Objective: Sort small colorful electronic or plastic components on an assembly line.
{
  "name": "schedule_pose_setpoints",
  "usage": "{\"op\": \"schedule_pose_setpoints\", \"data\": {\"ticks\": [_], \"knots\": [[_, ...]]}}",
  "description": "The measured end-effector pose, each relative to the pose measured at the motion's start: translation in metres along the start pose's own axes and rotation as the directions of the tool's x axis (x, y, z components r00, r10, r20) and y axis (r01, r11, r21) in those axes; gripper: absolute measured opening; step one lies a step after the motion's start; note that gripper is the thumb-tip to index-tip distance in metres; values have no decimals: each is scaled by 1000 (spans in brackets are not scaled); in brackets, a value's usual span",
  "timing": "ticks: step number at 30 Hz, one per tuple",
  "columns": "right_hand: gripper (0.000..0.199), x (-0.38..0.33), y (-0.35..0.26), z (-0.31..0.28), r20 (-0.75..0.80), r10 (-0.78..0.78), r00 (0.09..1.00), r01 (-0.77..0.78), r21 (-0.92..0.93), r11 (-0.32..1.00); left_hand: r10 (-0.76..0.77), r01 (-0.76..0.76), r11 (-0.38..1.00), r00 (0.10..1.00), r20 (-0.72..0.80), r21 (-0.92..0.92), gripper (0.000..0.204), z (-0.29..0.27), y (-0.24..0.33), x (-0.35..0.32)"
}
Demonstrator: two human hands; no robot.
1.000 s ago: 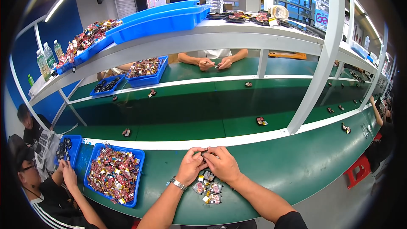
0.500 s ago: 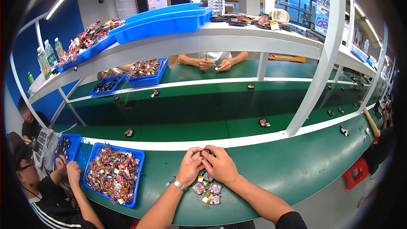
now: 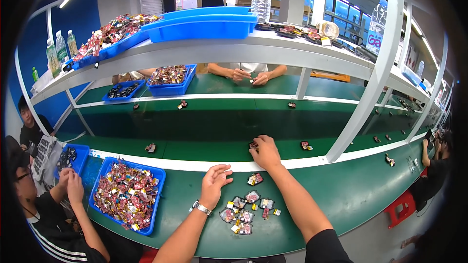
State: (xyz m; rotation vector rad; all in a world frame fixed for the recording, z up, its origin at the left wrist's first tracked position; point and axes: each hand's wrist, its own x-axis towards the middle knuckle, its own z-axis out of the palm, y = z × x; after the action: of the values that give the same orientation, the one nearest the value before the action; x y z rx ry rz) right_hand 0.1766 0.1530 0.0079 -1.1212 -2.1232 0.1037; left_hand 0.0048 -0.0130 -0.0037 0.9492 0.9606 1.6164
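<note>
My right hand (image 3: 266, 153) reaches over the white rail onto the green belt, its fingers closed on a small dark-cased circuit unit (image 3: 253, 145), partly hidden by the fingers. Nearer me, my left hand (image 3: 214, 184) hovers over the green worktop, empty, fingers loosely curved and apart. To its right lies one circuit unit (image 3: 254, 179) in a black frame. Closer still, several similar units (image 3: 243, 228) sit in a loose cluster, with clear-looking casings, red boards and yellow-white tabs.
At left, a blue tray (image 3: 160, 190) is heaped with red circuit pieces; a smaller blue tray (image 3: 84, 153) holds black parts. A co-worker (image 3: 53, 214) sits there. The white rail (image 3: 195, 164) borders the belt (image 3: 214, 148), which carries other units (image 3: 305, 145). A white post (image 3: 365, 87) rises at right.
My hands have parted: the right moved forward onto the belt, taking hold of a unit there; the left opened and drew slightly back. More units now show on the worktop.
</note>
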Motion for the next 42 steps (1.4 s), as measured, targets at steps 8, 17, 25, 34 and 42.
{"op": "schedule_pose_setpoints", "data": {"ticks": [8,17,25,34,42], "knots": [[28,-61,-45,-70,461,381,801,-410,-40,911,-3,4,983,1000,-3,183,25,1,-2,-3],[20,-66,-72,-58,509,142,849,-395,432,811,-105,49,937,984,147,345,35,-3,-2,-5],[19,-75,-77,-57,27,-201,979,180,346,921,-261,246,965,938,229,95,35,9,18,-9],[10,-68,-79,-72,106,-314,943,235,457,858,-284,297,955,933,221,-27,33,2,11,-7],[12,-68,-74,-63,193,-287,938,173,457,873,-249,266,964,930,270,-26,39,2,9,-7]]}}
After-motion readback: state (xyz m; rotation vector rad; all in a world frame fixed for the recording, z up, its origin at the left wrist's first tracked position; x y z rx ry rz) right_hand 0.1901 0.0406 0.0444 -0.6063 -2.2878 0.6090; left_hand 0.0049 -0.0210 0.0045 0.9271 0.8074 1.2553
